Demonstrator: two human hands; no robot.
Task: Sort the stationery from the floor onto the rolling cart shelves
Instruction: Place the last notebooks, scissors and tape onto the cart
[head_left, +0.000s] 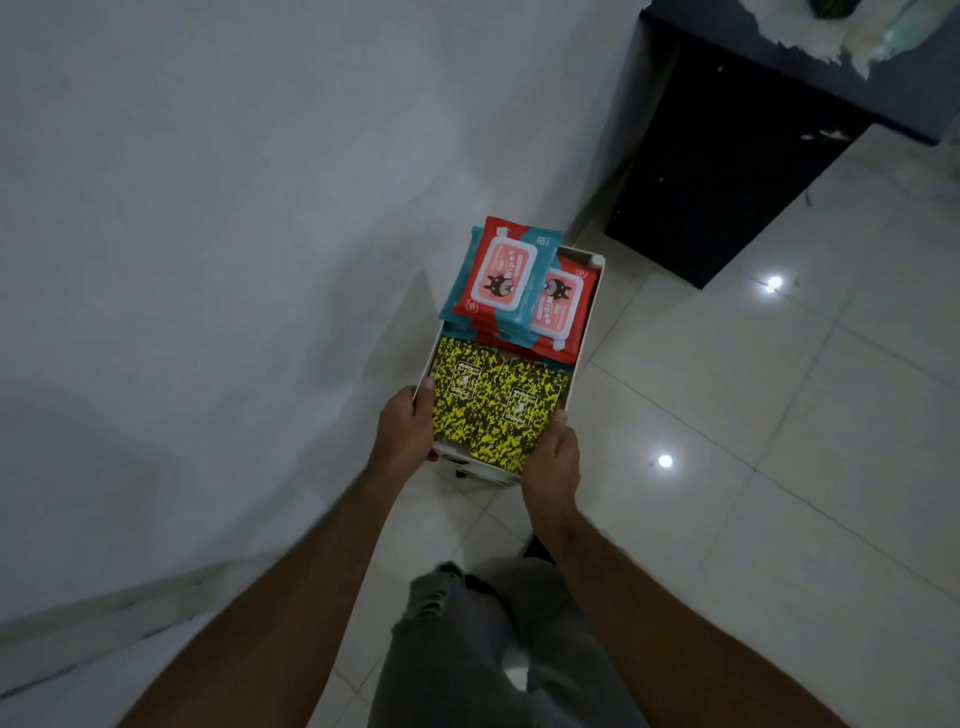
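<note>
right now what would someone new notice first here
Both hands, left and right, grip the near end of a white tray at frame centre. Red-and-teal wipes packs pile at its far end, with yellow-and-black speckled notebooks nearest the hands.

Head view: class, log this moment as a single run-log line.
left hand: holds cart shelf edge | right hand: holds near corner | load: wipes packs, yellow-black notebooks | floor: tiled
</note>
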